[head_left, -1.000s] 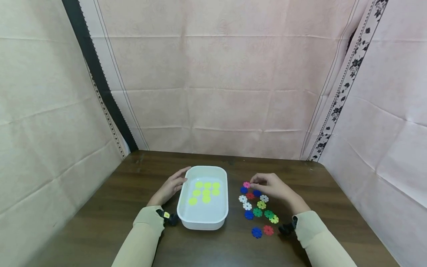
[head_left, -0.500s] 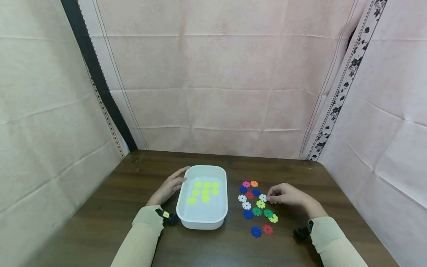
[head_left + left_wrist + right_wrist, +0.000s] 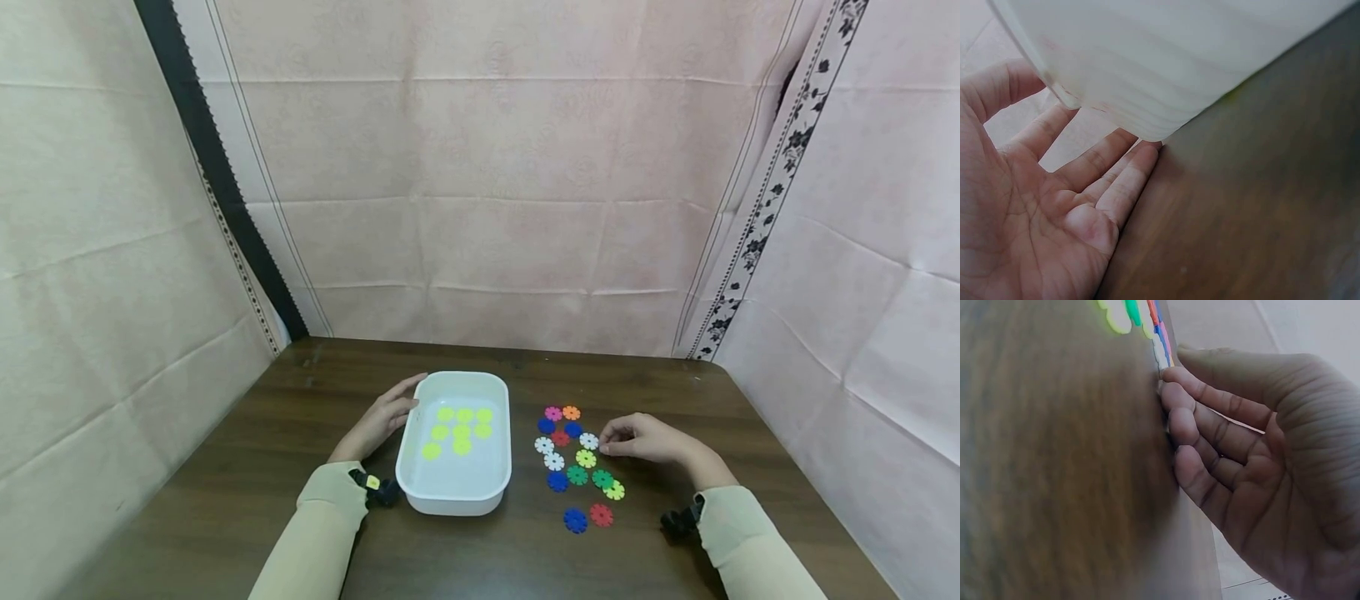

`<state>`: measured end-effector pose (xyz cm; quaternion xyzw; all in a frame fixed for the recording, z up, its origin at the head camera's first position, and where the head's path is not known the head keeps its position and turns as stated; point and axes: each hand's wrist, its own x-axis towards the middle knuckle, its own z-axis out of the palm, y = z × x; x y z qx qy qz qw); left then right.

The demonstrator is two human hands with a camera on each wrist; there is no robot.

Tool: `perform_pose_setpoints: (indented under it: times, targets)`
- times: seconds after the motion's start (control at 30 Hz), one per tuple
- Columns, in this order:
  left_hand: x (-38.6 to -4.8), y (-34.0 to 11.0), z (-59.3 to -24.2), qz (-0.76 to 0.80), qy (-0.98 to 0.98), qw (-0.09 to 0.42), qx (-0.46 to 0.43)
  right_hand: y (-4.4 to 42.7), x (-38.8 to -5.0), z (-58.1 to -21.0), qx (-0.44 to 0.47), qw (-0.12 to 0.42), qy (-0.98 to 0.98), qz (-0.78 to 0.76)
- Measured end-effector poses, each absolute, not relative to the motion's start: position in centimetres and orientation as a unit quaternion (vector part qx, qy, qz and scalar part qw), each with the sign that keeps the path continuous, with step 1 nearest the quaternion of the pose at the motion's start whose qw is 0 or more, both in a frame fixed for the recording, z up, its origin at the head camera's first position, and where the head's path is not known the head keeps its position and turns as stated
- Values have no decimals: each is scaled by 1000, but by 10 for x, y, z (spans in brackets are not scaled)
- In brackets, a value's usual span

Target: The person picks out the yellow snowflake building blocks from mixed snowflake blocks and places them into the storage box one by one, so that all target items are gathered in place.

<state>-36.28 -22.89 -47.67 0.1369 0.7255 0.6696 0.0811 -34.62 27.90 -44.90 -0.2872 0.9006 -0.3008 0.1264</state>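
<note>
In the head view, my left hand (image 3: 381, 422) rests against the left side of a white plastic tub (image 3: 454, 482), several yellow-green round spots in its bottom. The left wrist view has its fingers touching the tub's outer wall, loosely extended. My right hand (image 3: 643, 437) is low over the table, fingertips at the right edge of a white flower-shaped disc (image 3: 588, 441). Its fingers are loosely bent, the thumb apart from them in the right wrist view. Nearest to that disc are a blue disc (image 3: 573, 429) and a yellow-green disc (image 3: 586, 458).
More flower discs lie flat on the brown wooden table (image 3: 495, 562): an orange disc (image 3: 571, 412), a pink disc (image 3: 552, 413), a green disc (image 3: 602, 479) and several others. A large blue disc (image 3: 575, 521) and a red disc (image 3: 602, 515) lie nearer the front. Pale cloth (image 3: 517, 208) hangs behind.
My right hand has moved from beside the pink disc toward the front right, leaving the orange disc in sight. The white disc and its blue neighbour have shifted slightly left. My left hand stays put.
</note>
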Motion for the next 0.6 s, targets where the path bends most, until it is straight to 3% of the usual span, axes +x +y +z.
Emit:
perform_pose_setpoints:
  times: [0.6]
  targets:
    - [-362, -229, -474, 672, 722, 90, 140, 263, -341, -453, -299, 115, 892, -317]
